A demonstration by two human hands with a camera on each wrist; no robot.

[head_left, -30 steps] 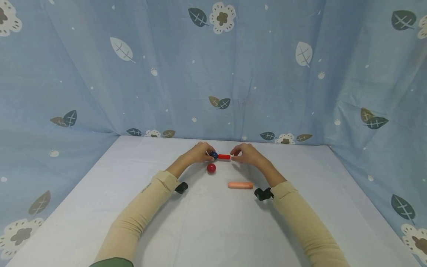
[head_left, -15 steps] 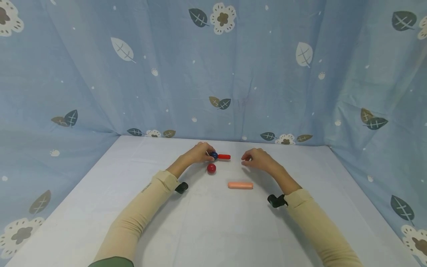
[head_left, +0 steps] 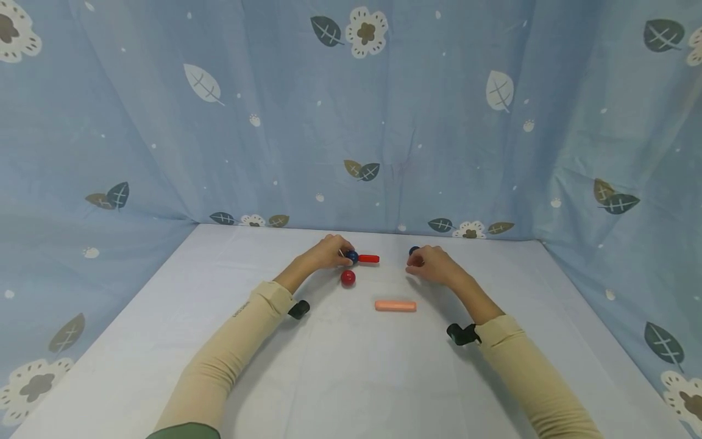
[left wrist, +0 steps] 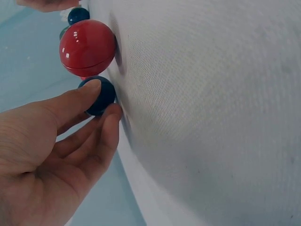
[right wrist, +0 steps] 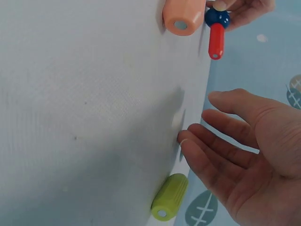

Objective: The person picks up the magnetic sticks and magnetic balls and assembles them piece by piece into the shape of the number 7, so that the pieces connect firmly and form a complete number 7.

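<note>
Beige sleeve (head_left: 229,347); left grip (head_left: 328,251) I see pinching blue ball (head_left: 353,256); red ball (head_left: 348,278) just nearer on the bench (head_left: 340,378); red rod (head_left: 369,258) touching that blue ball; orange rod (head_left: 395,305); second blue ball (head_left: 414,250), part-hidden; right grip (head_left: 436,266) loose, holding nothing.

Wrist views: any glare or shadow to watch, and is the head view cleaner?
Left wrist: small glare spots on the red ball, a shadow beside it on the white table; right wrist: a broad soft shadow across the table, tiny highlights on the held blue ball; head: fairly even light, soft shadows beside the sleeves.
</note>
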